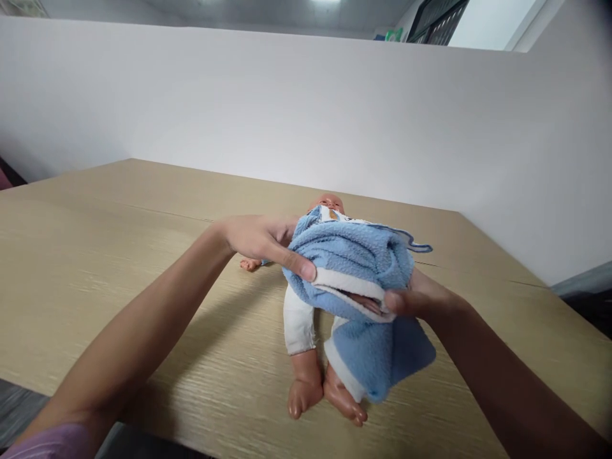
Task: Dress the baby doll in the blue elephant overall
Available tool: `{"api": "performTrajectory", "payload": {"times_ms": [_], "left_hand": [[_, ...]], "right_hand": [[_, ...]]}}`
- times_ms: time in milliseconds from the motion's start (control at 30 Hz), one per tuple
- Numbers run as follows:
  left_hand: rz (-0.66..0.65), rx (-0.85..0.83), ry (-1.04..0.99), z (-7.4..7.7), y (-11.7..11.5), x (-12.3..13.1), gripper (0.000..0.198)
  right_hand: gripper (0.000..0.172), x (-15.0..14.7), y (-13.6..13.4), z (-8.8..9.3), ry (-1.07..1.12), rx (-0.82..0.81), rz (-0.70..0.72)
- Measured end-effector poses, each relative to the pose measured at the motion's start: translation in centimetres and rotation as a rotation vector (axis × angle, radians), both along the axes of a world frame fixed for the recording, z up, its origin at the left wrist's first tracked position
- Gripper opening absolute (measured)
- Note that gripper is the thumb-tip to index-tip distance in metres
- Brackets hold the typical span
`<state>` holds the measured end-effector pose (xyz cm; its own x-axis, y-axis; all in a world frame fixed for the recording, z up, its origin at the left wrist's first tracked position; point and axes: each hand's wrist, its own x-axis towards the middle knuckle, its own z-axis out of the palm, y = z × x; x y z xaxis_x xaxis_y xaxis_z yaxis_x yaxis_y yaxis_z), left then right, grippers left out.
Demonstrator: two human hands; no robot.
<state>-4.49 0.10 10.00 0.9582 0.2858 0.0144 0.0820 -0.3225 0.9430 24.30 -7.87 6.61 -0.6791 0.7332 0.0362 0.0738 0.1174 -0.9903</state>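
Observation:
A baby doll (306,376) lies on its back, with its head toward the wall and its bare feet toward me. A blue terry garment (354,248) with white trim is bunched over its middle. My left hand (268,242) pinches the left end of a white-edged opening, thumb on top and fingers hidden behind the cloth. At the opening's right end, my right hand (415,299) grips the edge in the same way. The opening gapes slightly between my thumbs. A blue flap of cloth hangs over one doll leg; the other shows a white trouser leg (299,322).
The doll lies on a wide wooden table (119,255). Behind it rises a white partition wall (287,108). A small doll hand (250,264) sticks out beneath my left wrist. The table's near edge runs below my forearms.

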Motion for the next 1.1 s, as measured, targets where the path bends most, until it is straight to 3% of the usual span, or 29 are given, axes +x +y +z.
{"api": "performTrajectory", "payload": {"times_ms": [133, 267, 333, 433, 600, 800, 900, 1100], "left_hand": [[0.058, -0.065, -0.11, -1.0, -2.3, 0.2, 0.035], [0.193, -0.165, -0.2, -1.8, -7.5, 0.7, 0.027], [0.303, -0.164, -0.22, -2.4, -10.4, 0.9, 0.038], [0.518, -0.19, -0.211, -4.0, -14.4, 1.2, 0.053], [0.806, -0.225, -0.212, -6.7, -18.8, 1.7, 0.038], [0.976, -0.109, -0.183, -9.7, -20.4, 2.4, 0.05], [1.015, -0.007, -0.08, -11.1, -19.9, 2.7, 0.037], [1.056, 0.034, 0.024, -11.9, -18.4, 3.4, 0.026]], "right_hand": [[0.071, 0.0, -1.8, 0.0, -0.047, 0.02, -0.09], [0.069, -0.5, -5.1, 0.1, -0.15, 0.07, -0.399], [0.067, -1.1, -6.9, 0.1, -0.211, 0.112, -0.516], [0.059, -2.2, -9.4, 0.4, -0.278, 0.184, -0.538], [0.034, -3.9, -12.0, -0.1, -0.325, 0.185, -0.478], [0.027, -4.9, -12.4, -2.9, -0.361, 0.227, -0.5], [0.033, -5.2, -12.1, -4.6, -0.403, 0.234, -0.544], [0.041, -5.4, -10.7, -6.7, -0.497, 0.282, -0.624]]}}
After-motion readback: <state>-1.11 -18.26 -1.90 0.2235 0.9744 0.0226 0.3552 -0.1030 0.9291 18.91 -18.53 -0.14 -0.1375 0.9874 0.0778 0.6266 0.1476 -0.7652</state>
